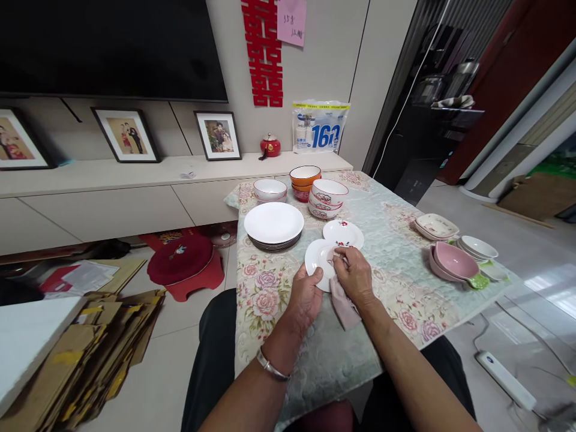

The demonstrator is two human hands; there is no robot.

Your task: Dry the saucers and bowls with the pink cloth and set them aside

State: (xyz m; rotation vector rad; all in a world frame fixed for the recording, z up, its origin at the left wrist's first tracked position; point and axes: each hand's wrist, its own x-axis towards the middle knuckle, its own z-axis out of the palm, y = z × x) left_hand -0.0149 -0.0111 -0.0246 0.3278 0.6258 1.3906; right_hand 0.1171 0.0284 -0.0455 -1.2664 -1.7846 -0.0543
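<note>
Where our left hand [306, 295] grips: the rim of a small white plate [317, 255], just below and right of the frame's centre.
Our right hand [355, 275]: pinching a pink cloth [345, 309] against it.
Plate stack [274, 221]: near centre.
Pink bowls [455, 260]: towards the right edge.

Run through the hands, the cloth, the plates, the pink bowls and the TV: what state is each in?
Small plate: held, face up
Left hand: gripping its edge
Right hand: pinching the cloth
Pink cloth: bunched, partly hanging
Flowered plate: lying face up
Large white plates: stacked
Pink bowls: nested, upright
TV: screen dark
</note>
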